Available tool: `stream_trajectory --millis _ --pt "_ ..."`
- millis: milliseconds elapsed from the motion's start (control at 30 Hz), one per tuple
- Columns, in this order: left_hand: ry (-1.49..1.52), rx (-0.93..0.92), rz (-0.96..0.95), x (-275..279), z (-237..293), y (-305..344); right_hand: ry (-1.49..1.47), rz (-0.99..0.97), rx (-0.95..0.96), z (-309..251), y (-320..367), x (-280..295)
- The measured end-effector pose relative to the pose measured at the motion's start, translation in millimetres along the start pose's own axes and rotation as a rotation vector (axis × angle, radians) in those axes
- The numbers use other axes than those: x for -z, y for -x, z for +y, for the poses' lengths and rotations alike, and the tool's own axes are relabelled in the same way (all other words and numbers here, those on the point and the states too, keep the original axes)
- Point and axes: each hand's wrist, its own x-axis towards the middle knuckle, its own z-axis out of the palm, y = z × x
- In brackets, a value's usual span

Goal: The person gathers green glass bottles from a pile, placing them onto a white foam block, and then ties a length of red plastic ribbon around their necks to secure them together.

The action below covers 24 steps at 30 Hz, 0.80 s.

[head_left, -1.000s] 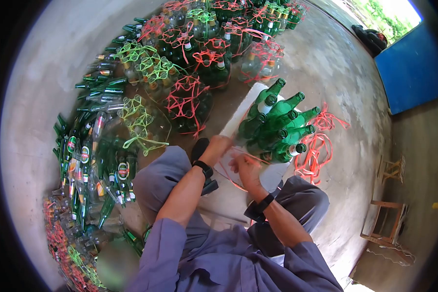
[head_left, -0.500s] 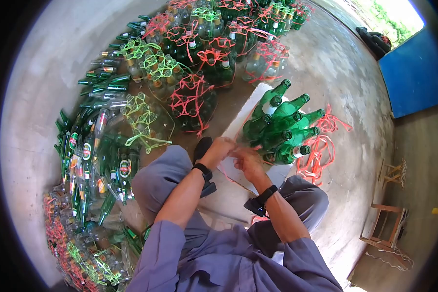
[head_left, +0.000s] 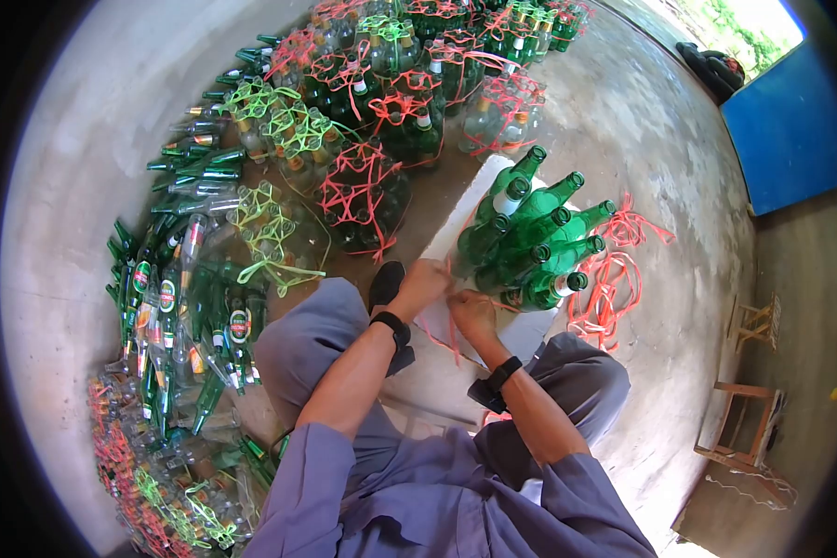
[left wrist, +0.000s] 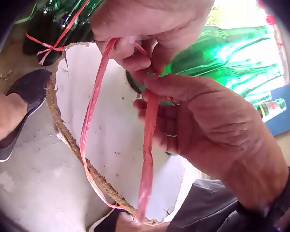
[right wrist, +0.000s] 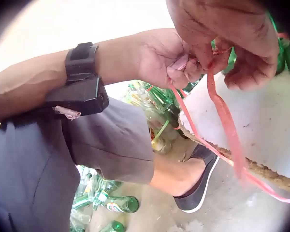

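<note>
A cluster of several green glass bottles (head_left: 539,228) stands upright on a white board (head_left: 530,330) in front of the person. At the bundle's near side the two hands meet over the board's edge. My left hand (head_left: 425,286) grips a pink plastic ribbon (left wrist: 91,116) with curled fingers. Close beside it, my right hand (head_left: 474,316) pinches the ribbon between thumb and forefinger, its other fingers loosely bent in the left wrist view. Two strands (right wrist: 227,125) hang from the fingers past the board's rough edge. Fingers partly hide where the ribbon crosses.
Loose pink ribbon (head_left: 604,298) lies on the floor right of the board. Bottle bundles tied with pink (head_left: 363,200) and green ribbon (head_left: 268,228) stand behind and left. Loose bottles (head_left: 163,307) are piled along the wall. A wooden frame (head_left: 739,423) stands at right.
The hands have stayed close together at the bundle's near side, working the ribbon. The right hand has shifted slightly, and a ribbon end now hangs below the fingers. The bottles have stayed put.
</note>
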Motion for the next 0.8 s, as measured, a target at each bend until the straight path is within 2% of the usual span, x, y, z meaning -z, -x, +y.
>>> stream_trajectory --millis 67,133,167,233,267,333,467,533,667,733,800 --pt "-0.039 -0.003 0.007 1.8 6.6 3.0 0.066 0.035 0.066 4.9 2.9 -4.0" --pt "-0.092 -0.009 -0.008 5.8 4.4 3.4 -0.731 -0.101 -0.337 -9.4 12.5 -0.6" --pt "-0.094 -0.011 -0.007 6.2 2.7 3.4 -0.733 -0.101 -0.334 -15.3 14.8 5.1" --pt "0.066 -0.035 0.002 5.8 -3.4 1.8 -0.471 -0.119 -0.292 -24.1 17.0 13.8" --pt "0.064 -0.036 0.004 6.0 -6.6 0.6 -0.473 -0.120 -0.289 -14.8 14.9 5.8" --pt "0.354 0.015 0.000 9.0 5.7 7.3 -0.176 0.226 0.214 9.1 9.2 -14.6" --pt "0.488 0.135 -0.002 26.3 28.3 4.1 0.036 0.332 0.223 -10.9 16.1 -14.0" --pt "0.621 0.197 0.069 28.4 27.6 -10.6 -0.046 0.261 0.110 -31.6 19.7 -5.7" --pt "0.678 0.264 0.123 22.0 31.2 -30.6 -0.035 0.191 0.128 -48.5 18.8 3.1" --pt "0.711 0.113 0.110 18.2 12.4 -45.5 -0.010 0.189 0.297 -40.1 11.7 -1.5" --pt "0.785 0.144 0.109 20.3 7.9 -62.1 -0.056 0.205 0.347 -26.7 3.5 -3.2"
